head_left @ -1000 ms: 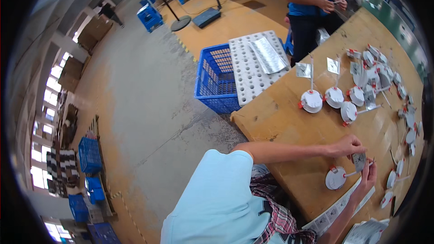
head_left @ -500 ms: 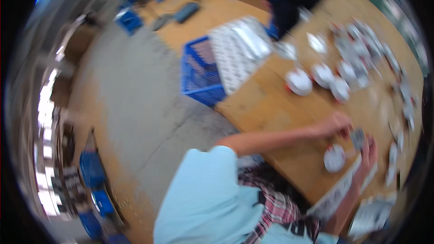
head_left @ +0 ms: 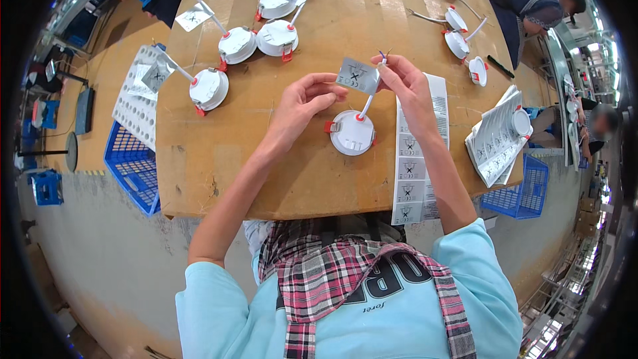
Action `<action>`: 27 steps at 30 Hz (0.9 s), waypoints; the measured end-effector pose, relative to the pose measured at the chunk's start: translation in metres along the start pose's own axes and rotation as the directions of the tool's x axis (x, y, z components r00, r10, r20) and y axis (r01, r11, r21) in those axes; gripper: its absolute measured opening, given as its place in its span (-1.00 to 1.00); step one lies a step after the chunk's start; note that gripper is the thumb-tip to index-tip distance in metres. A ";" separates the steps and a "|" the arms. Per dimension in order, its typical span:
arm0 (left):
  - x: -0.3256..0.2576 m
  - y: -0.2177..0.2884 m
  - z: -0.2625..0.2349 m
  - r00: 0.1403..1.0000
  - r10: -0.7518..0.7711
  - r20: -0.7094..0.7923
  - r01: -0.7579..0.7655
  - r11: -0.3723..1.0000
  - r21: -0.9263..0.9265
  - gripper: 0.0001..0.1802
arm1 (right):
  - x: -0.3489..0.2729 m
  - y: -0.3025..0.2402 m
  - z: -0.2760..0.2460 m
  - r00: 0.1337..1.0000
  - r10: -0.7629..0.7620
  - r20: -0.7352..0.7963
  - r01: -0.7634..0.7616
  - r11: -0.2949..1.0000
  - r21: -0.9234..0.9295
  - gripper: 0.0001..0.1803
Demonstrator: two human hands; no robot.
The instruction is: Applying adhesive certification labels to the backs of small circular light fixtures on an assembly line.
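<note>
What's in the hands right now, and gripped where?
A silver label, pinched between both hands: left hand fingers at its left edge, right hand fingers at its right edge, by the cable of the white round lamp.

The carrying surface is a brown wooden worktable [head_left: 219, 173] with a scuffed top. Directly below the fingers [head_left: 332, 90] of both hands lies a round white recessed lamp with red clips [head_left: 352, 133]. Just right of the fingers, a long strip of white printed labels [head_left: 415, 159] runs to the near edge and hangs over it. Further right of the fingers lies a fanned stack of grey printed sheets [head_left: 495, 143] with a small white lamp [head_left: 522, 121] on it. Left of the fingers and beyond them rest more round white lamps with tagged cables [head_left: 236, 43]. A perforated white tray [head_left: 136, 103] overhangs the left edge.
</note>
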State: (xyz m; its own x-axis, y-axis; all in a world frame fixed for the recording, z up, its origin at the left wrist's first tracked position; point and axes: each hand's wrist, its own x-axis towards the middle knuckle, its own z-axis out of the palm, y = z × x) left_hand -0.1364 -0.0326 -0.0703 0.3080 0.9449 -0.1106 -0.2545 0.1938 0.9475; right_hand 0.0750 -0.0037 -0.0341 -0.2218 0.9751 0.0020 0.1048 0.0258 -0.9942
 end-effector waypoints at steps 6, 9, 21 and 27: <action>0.002 -0.001 0.002 1.000 -0.004 0.023 0.004 1.000 -0.008 -0.62 | 0.003 0.000 0.004 1.000 0.002 0.010 -0.002 1.000 -0.017 -0.70; 0.004 -0.002 0.000 0.999 0.035 0.017 -0.035 0.999 -0.021 -0.66 | 0.005 0.000 0.004 1.000 0.001 0.018 0.000 1.000 -0.021 -0.69; 0.008 0.000 -0.005 1.000 -0.006 -0.014 0.005 0.996 -0.084 -0.55 | 0.009 -0.004 -0.004 1.000 0.016 0.018 -0.015 0.998 -0.053 -0.66; 0.001 0.000 0.014 0.980 -0.104 0.167 0.113 0.993 -0.041 -0.53 | 0.006 -0.012 -0.007 0.999 0.021 0.025 -0.021 1.000 -0.010 -0.67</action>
State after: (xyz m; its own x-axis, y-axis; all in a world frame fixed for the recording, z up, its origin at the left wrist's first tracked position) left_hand -0.1232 -0.0353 -0.0667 0.4818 0.8621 -0.1571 -0.2557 0.3098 0.9158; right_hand 0.0795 0.0036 -0.0211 -0.2439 0.9695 -0.0218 0.1194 0.0077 -0.9928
